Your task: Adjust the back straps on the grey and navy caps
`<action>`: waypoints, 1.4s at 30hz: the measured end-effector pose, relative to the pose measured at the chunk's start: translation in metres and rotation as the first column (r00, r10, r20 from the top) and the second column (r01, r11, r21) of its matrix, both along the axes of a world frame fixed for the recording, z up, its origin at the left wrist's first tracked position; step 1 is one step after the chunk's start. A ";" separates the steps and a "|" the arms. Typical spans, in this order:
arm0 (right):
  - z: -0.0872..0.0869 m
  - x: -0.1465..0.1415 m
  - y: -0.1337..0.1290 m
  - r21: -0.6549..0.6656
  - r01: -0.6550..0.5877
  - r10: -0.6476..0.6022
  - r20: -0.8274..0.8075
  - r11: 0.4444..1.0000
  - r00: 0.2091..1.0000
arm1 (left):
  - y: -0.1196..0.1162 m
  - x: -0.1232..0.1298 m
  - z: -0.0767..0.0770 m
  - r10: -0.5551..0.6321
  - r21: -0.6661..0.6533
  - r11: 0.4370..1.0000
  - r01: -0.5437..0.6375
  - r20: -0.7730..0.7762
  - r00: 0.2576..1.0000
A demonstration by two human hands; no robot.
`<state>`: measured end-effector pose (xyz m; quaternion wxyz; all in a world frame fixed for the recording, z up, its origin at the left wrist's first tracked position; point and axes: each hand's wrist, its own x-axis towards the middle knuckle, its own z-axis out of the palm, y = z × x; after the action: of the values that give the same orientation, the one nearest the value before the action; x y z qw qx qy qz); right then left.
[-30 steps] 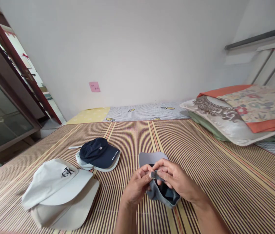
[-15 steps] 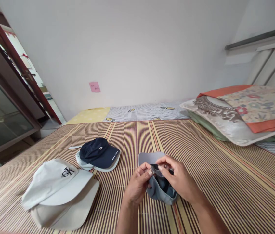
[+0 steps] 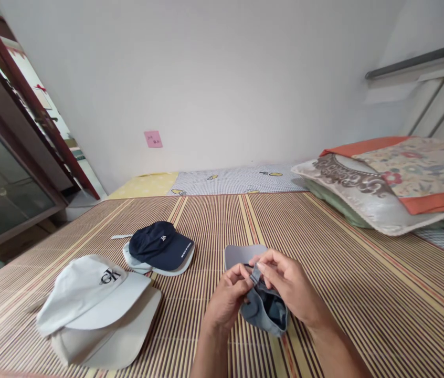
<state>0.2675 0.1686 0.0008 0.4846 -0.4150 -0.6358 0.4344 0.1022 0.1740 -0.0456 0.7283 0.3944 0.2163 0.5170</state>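
Note:
A blue-grey cap [image 3: 263, 316] lies on the bamboo mat with its paler brim [image 3: 241, 255] pointing away from me and its inside partly showing. My left hand [image 3: 228, 294] pinches the buckle end of the cap's back strap [image 3: 256, 273]. With thumb and forefinger, my right hand [image 3: 285, 281] grips the strap's other part, close beside the left fingertips. To the left lies a white cap [image 3: 84, 294] with dark letters, on top of a beige cap [image 3: 127, 338]. Behind them a navy cap [image 3: 159, 244] rests on a pale blue cap [image 3: 185, 266].
The striped bamboo mat [image 3: 206, 226] covers the bed. A white pillow [image 3: 379, 207] with an orange-edged floral cloth [image 3: 422, 163] lies at the right. Beyond the mat is a wall with a pink note [image 3: 153, 139]; a glass-fronted cabinet [image 3: 5, 178] stands at the left.
My right fingers have shifted onto the strap, which now stands up between both hands. The left hand has moved slightly right, and the cap's crown has turned a little.

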 end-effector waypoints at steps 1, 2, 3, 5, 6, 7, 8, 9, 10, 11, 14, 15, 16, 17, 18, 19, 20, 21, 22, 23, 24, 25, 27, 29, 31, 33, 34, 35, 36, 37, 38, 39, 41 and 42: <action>-0.001 0.000 0.000 -0.023 -0.016 0.015 -0.037 1.000 0.999 | 0.000 0.000 0.000 -0.013 0.005 1.000 0.013 -0.007 1.000; -0.002 0.000 0.000 -0.040 -0.033 0.030 -0.073 0.999 0.997 | 0.000 0.000 -0.001 -0.028 0.011 1.000 0.028 -0.016 0.999; -0.002 0.000 0.000 -0.051 -0.051 0.045 -0.107 0.997 0.993 | 0.000 0.000 -0.001 -0.043 0.018 0.999 0.044 -0.027 0.999; -0.001 0.001 -0.001 -0.059 -0.097 0.087 -0.148 0.994 0.985 | 0.000 0.000 -0.001 -0.064 0.024 0.998 0.065 -0.036 0.997; 0.000 0.001 -0.002 -0.059 -0.122 0.111 -0.155 0.991 0.982 | 0.000 0.001 -0.001 -0.063 0.021 0.998 0.064 -0.030 0.998; 0.001 0.003 -0.002 -0.059 -0.148 0.138 -0.156 0.987 0.978 | 0.000 0.001 -0.002 -0.056 0.013 0.998 0.056 -0.020 0.998; 0.002 0.004 -0.003 -0.058 -0.177 0.166 -0.155 0.983 0.974 | 0.001 0.001 -0.002 -0.046 0.002 0.999 0.046 -0.008 0.999; 0.003 0.006 -0.004 -0.055 -0.203 0.193 -0.159 0.978 0.968 | 0.001 0.001 -0.002 -0.039 -0.010 0.999 0.039 0.004 0.999; 0.003 0.008 -0.005 -0.048 -0.229 0.218 -0.167 0.972 0.962 | 0.001 0.001 -0.002 -0.035 -0.020 0.999 0.035 0.014 0.999; 0.003 0.009 -0.005 -0.039 -0.248 0.238 -0.177 0.968 0.955 | 0.001 0.000 -0.001 -0.035 -0.027 0.999 0.036 0.023 0.999; 0.000 0.012 -0.004 -0.028 -0.277 0.267 -0.183 0.961 0.946 | -0.001 -0.002 0.002 -0.040 -0.042 0.998 0.042 0.035 0.999; -0.001 0.012 -0.003 -0.040 -0.264 0.253 -0.179 0.964 0.951 | -0.001 -0.002 0.002 -0.039 -0.047 0.998 0.041 0.031 0.999; -0.002 0.012 -0.003 -0.056 -0.242 0.230 -0.173 0.969 0.958 | -0.001 -0.003 0.003 -0.038 -0.051 0.998 0.040 0.027 0.999; -0.002 0.011 -0.002 -0.071 -0.212 0.198 -0.169 0.975 0.966 | -0.002 -0.003 0.003 -0.038 -0.052 0.998 0.039 0.023 0.999; -0.002 0.010 -0.002 -0.081 -0.180 0.165 -0.164 0.980 0.973 | -0.002 -0.003 0.003 -0.035 -0.050 0.998 0.036 0.022 0.999; -0.001 0.009 -0.003 -0.087 -0.149 0.135 -0.152 0.985 0.979 | -0.002 -0.003 0.003 -0.032 -0.046 0.998 0.033 0.024 0.999; 0.001 0.007 -0.003 -0.085 -0.126 0.115 -0.131 0.988 0.985 | -0.002 -0.003 0.002 -0.029 -0.042 0.999 0.030 0.029 0.999; 0.003 0.006 -0.004 -0.078 -0.108 0.100 -0.103 0.991 0.990 | -0.002 -0.003 0.002 -0.025 -0.039 0.999 0.026 0.035 0.999; 0.005 0.005 -0.005 -0.067 -0.092 0.087 -0.067 0.994 0.994 | -0.002 -0.003 0.002 -0.023 -0.039 0.999 0.024 0.039 0.999; 0.008 0.003 -0.007 -0.050 -0.075 0.074 -0.027 0.996 0.997 | -0.001 -0.003 0.001 -0.021 -0.041 0.999 0.022 0.043 0.999; 0.011 0.002 -0.008 -0.027 -0.060 0.060 0.016 0.998 0.998 | -0.001 -0.003 0.002 -0.019 -0.044 0.999 0.021 0.044 0.999; 0.014 0.001 -0.009 -0.001 -0.043 0.043 0.059 0.999 0.997 | -0.001 -0.003 0.002 -0.018 -0.048 0.999 0.020 0.043 0.999; 0.018 -0.001 -0.011 0.067 0.000 -0.010 0.140 0.998 0.990 | -0.001 -0.003 0.003 -0.008 -0.050 0.999 0.010 0.041 0.999; 0.019 -0.002 -0.012 0.139 0.055 -0.082 0.195 0.989 0.977 | -0.001 -0.002 0.005 0.000 -0.043 0.999 0.002 0.035 0.999; 0.019 -0.002 -0.011 0.177 0.090 -0.129 0.224 0.980 0.966 | -0.001 -0.002 0.006 0.008 -0.033 0.999 -0.007 0.030 1.000; 0.017 -0.001 -0.011 0.178 0.090 -0.133 0.250 0.980 0.959 | -0.002 -0.002 0.008 0.014 -0.026 1.000 -0.013 0.027 1.000; 0.016 -0.001 -0.010 0.176 0.086 -0.131 0.265 0.981 0.955 | -0.002 -0.001 0.008 0.016 -0.025 1.000 -0.015 0.029 0.999; 0.015 -0.001 -0.010 0.181 0.086 -0.136 0.282 0.980 0.950 | -0.002 -0.001 0.008 0.017 -0.025 1.000 -0.016 0.029 0.999; 0.014 0.000 -0.010 0.191 0.090 -0.145 0.298 0.978 0.943 | -0.002 -0.001 0.009 0.016 -0.026 1.000 -0.015 0.026 1.000; 0.014 0.000 -0.010 0.202 0.094 -0.155 0.314 0.975 0.937 | -0.002 0.000 0.009 0.015 -0.028 1.000 -0.015 0.020 1.000; 0.014 0.001 -0.010 0.214 0.096 -0.164 0.331 0.972 0.929 | -0.002 0.000 0.008 0.015 -0.029 0.999 -0.015 0.011 1.000; 0.014 0.001 -0.010 0.229 0.095 -0.173 0.350 0.969 0.921 | -0.002 0.000 0.008 0.014 -0.029 0.999 -0.014 0.000 1.000; 0.014 0.003 -0.011 0.263 0.094 -0.192 0.378 0.960 0.906 | -0.002 0.000 0.006 0.013 -0.019 1.000 -0.014 -0.025 1.000; 0.014 0.003 -0.011 0.280 0.091 -0.200 0.391 0.956 0.899 | -0.002 0.001 0.005 0.014 -0.012 1.000 -0.015 -0.035 0.999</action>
<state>0.2708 0.1580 0.0152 0.4191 -0.4785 -0.7416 0.2134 0.1028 0.1723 -0.0408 0.7229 0.3975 0.2351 0.5140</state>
